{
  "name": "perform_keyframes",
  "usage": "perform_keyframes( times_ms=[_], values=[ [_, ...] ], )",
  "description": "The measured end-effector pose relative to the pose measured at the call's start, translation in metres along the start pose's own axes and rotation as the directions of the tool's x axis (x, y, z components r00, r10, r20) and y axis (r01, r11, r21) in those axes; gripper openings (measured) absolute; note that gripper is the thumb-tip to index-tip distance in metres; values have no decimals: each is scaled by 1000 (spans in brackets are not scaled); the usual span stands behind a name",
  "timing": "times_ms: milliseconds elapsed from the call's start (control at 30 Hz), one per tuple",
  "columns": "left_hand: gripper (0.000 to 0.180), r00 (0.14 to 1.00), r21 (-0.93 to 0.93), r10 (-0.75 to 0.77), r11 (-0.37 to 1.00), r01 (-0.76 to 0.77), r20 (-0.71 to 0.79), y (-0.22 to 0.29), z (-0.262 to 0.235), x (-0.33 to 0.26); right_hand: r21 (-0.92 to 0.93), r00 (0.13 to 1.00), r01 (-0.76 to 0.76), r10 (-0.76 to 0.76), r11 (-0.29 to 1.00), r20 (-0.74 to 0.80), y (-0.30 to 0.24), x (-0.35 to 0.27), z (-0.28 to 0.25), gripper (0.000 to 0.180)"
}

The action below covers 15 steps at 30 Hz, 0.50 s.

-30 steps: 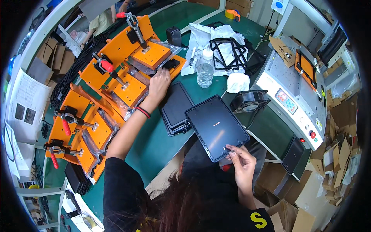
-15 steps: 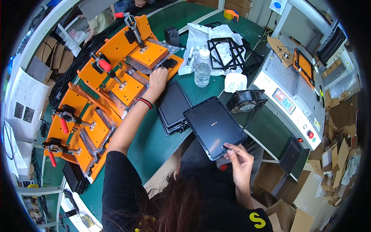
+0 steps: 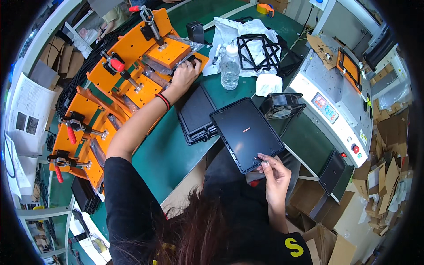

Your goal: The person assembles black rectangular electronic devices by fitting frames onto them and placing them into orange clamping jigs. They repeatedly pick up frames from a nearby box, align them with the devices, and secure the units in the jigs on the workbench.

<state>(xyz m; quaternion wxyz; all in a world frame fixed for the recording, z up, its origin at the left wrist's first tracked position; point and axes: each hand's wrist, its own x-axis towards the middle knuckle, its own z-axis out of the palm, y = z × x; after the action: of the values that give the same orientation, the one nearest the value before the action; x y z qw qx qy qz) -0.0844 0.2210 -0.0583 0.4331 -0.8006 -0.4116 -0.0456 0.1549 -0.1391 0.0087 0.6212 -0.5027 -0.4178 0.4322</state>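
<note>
My right hand [image 3: 276, 172] pinches the near corner of a black rectangular plastic cover [image 3: 242, 130] with a raised rim, held tilted over the table edge. My left hand [image 3: 184, 76] reaches to the far end of an orange clamping fixture [image 3: 168, 54]. Its fingers are curled at a small black part [image 3: 194, 58] on the orange base; what lies under the fingertips is hidden. Beneath my left forearm and wrist, a stack of black rectangular frames or covers [image 3: 197, 112] rests on the green table. Red-handled toggle clamps [image 3: 117, 65] stand on the orange fixtures.
A clear bottle [image 3: 230, 68] stands beyond the stack, beside black frames [image 3: 260, 52] on white cloth. To the right are a black fan [image 3: 282, 106] and a white machine [image 3: 324, 110] with a lit panel. Cardboard boxes [image 3: 327, 212] lie below right.
My left hand has shifted right and away from me, onto the small black part at the fixture's end. The cover in my right hand has moved slightly, still pinched.
</note>
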Motion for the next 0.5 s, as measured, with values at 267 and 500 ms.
perform_keyframes(
  times_ms=[267,500],
  values=[
    [25,986,-62,158,985,-161,-50,-19,-3,-11,-8,999,3,-3,1000,-48,1,-1,-10,18],
    [21,986,-150,3,989,22,164,-12,-6,-4,22,999,2,-1,1000,-33,1,-2,-10,17]
  ],
)
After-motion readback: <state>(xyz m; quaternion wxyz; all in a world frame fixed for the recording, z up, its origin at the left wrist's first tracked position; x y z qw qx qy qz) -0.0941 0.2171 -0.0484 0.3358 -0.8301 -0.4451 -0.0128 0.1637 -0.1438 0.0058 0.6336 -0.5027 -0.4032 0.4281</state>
